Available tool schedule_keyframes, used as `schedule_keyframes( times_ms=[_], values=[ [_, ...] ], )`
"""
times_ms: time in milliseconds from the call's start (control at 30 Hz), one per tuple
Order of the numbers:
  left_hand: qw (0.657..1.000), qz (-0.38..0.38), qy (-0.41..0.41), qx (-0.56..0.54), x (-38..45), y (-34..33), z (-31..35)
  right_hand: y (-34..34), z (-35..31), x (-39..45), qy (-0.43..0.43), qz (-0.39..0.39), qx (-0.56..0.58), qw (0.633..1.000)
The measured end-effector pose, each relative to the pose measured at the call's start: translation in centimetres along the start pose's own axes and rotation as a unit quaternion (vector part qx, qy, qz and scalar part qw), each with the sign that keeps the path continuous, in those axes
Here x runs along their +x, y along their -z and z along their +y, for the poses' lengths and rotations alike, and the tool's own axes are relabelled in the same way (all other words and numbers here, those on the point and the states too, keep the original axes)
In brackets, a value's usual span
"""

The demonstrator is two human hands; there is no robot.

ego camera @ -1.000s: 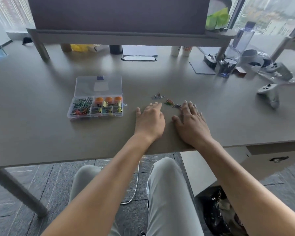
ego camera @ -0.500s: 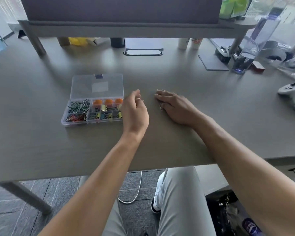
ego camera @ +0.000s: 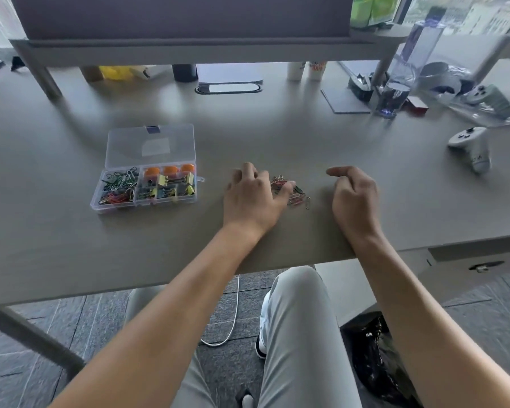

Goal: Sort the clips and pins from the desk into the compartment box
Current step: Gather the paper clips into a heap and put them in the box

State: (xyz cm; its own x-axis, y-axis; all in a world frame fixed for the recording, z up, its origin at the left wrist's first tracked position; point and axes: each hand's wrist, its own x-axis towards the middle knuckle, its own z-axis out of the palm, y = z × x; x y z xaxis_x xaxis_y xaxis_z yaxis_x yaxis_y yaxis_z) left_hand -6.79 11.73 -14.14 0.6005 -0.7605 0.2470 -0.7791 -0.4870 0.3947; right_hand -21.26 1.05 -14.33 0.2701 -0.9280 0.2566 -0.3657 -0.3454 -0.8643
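A clear compartment box [ego camera: 177,142] lies on the desk [ego camera: 71,245] at the left with its lid folded back. It holds coloured paper clips, binder clips and orange pins. A small pile of coloured paper clips [ego camera: 296,197] lies on the desk between my hands. My left hand [ego camera: 252,198] rests just left of the pile, fingers bent down onto the desk and thumb touching the clips. My right hand [ego camera: 355,198] rests to the right of the pile, apart from it, fingers loosely curled and holding nothing.
A white game controller [ego camera: 468,145] lies at the right, with a second one [ego camera: 492,98] behind it in plastic wrap. A clear bottle [ego camera: 395,92], a grey pad [ego camera: 345,101] and a raised shelf leg [ego camera: 42,75] stand at the back.
My right hand has drawn away to the right, uncovering the pile of paper clips. My left hand now sits beside the pile with its thumb on it.
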Motion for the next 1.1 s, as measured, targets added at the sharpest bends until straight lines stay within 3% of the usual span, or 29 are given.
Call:
schedule_keyframes(
  times_ms=[233,500,767,900,1100],
  values=[
    [0.991,0.001,-0.04,0.126,1.0,-1.2,3.4,1.0,0.0,-0.7,0.001,0.012,-0.011,1.0],
    [0.975,-0.022,-0.166,0.145,4.7,-1.0,2.6,1.1,0.2,-0.8,-0.002,0.013,-0.01,1.0],
    [0.969,-0.056,-0.178,0.164,6.0,-0.9,3.2,1.0,0.0,-0.7,0.003,0.01,-0.006,1.0],
    [0.978,-0.07,-0.153,0.12,6.3,-0.6,3.0,1.0,-0.1,-0.8,0.003,0.008,-0.014,1.0],
    [0.996,-0.041,-0.065,-0.054,7.3,0.3,1.7,0.9,-0.4,-1.1,0.045,-0.036,-0.08,0.995]
  ],
)
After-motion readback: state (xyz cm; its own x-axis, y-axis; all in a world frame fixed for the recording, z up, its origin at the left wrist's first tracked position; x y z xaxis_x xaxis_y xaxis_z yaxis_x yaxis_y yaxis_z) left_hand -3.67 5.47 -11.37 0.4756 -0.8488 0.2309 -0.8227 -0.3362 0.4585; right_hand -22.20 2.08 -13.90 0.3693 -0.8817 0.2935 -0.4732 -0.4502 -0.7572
